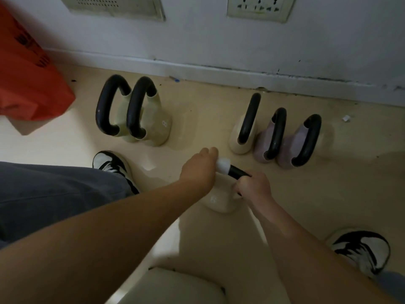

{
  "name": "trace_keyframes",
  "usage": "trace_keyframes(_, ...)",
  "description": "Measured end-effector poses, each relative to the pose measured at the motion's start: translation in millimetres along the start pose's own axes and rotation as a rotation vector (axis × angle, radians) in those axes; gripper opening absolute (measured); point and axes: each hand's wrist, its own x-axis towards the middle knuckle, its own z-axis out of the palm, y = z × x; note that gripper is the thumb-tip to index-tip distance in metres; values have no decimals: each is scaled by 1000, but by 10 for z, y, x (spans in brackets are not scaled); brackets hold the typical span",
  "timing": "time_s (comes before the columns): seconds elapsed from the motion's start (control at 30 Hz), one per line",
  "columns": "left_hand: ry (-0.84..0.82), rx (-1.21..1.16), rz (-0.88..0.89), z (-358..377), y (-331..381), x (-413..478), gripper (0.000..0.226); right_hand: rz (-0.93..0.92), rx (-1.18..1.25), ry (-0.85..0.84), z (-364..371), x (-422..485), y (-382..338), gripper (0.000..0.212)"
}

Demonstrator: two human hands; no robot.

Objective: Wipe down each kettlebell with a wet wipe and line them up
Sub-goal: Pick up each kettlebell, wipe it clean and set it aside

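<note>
Your left shoe (111, 163) sits near the cream kettlebell (221, 200) you are working on, which stands on the floor (208, 110) in the near middle. If it tips or slips, it could land on your toes. Your left hand (199, 170) is wrapped round the wet wipe (223, 165) on the far end of the black handle (237, 171). Damp from the wipe may leave that handle slick. Your right hand (254, 186) is clamped on the handle's near end, so the part under those fingers could go unwiped unless you shift your hold.

Counting from the left:
- One orange bag (28, 84).
- Two pale green kettlebells (157, 128), touching.
- The one in your hands.
- One more cream kettlebell (238, 139).
- Two lilac kettlebells (263, 145) just beside it.

That makes six kettlebells, with one wipe. I cannot tell what the pale shape at the near edge is.
</note>
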Motion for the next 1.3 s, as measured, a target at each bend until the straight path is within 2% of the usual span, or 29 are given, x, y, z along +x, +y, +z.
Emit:
trace_keyframes(0.1,-40,513,379,-160,143,22,36,-1,-14,-1,28,49,28,20)
trace_keyframes(0.17,-45,649,577,-126,234,-5,33,-24,-26,-13,46,49,26,18)
trace_keyframes(0.23,-35,623,675,-46,241,-25,28,-45,-22,-28,36,39,61,19)
trace_keyframes(0.33,30,389,769,26,3,31,23,-78,-5,-104,5,-33,76,14)
trace_keyframes(0.4,120,172,678,122,-313,16,20,-83,-39,-125,13,-71,72,14)
trace_keyframes(0.53,238,-359,245,479,-650,-433,18,-80,-213,-110,55,-164,108,16)
trace_keyframes(0.6,240,-378,96,540,-546,-568,21,-102,-349,-146,41,-215,107,17)
trace_keyframes(0.63,218,-314,67,502,-472,-585,24,-123,-430,-179,29,-238,104,16)
trace_keyframes(0.67,209,-195,117,434,-392,-580,26,-146,-520,-217,22,-257,96,15)
trace_keyframes(0.73,213,71,419,302,-233,-545,29,-188,-661,-277,25,-317,29,14)
trace_keyframes(0.8,89,254,624,234,-83,-536,24,-198,-751,-315,58,-366,-33,16)
trace_keyframes(0.87,40,316,675,217,-60,-462,22,-171,-766,-306,78,-372,-23,25)
trace_keyframes(0.93,125,274,706,273,-258,-397,18,-153,-770,-265,88,-353,25,36)
trace_keyframes(1.0,195,-15,587,337,-558,-362,16,-120,-780,-254,102,-329,88,37)
trace_keyframes(1.1,164,-379,321,468,-678,-409,22,-81,-724,-267,123,-293,156,30)
trace_keyframes(1.23,135,-473,-66,409,-343,-418,31,-80,-640,-244,115,-250,184,26)
trace_keyframes(1.3,70,-341,-103,282,-226,-410,30,-99,-647,-231,133,-252,194,25)
